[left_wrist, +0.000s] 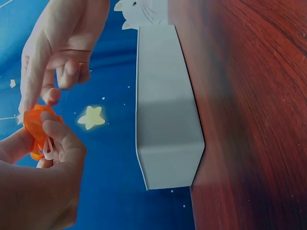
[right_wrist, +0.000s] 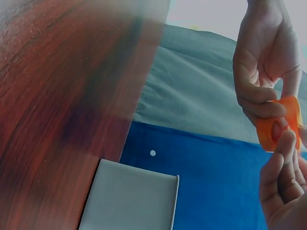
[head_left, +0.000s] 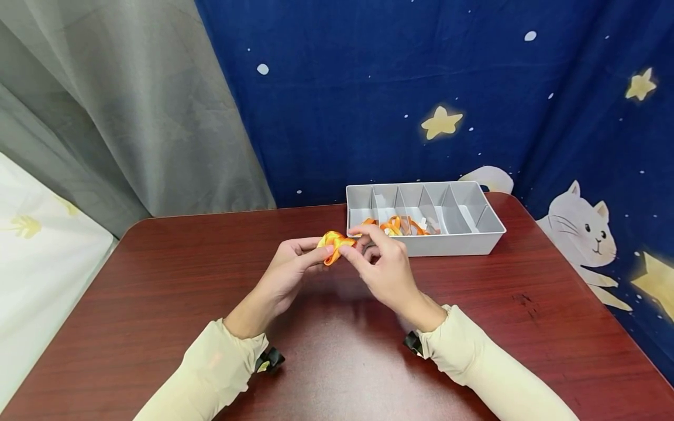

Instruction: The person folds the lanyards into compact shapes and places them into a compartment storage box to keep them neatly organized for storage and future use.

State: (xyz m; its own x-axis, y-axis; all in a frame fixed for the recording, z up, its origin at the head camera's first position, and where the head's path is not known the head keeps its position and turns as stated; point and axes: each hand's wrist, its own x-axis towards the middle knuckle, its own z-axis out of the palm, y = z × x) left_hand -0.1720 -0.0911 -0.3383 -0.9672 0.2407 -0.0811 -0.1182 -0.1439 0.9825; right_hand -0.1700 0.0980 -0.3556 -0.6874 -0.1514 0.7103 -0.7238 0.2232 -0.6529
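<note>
Hands (head_left: 337,257) pinch orange ribbon (head_left: 334,241).

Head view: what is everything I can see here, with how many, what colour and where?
ribbon: one, orange and yellow, bunched up between both hands above the table
tray: one, grey, divided into compartments, at the far side of the table
ribbons in tray: a few, mostly orange, some pale, exact count unclear, in the tray's left-middle compartments
table: one, dark red wood grain, under everything
blue cloth: one, with stars and cats, behind the table
grey curtain: one, back left
left hand: one, pinching the ribbon
right hand: one, fingers pinching the ribbon
sleeves: two, cream, nearest the camera
</note>
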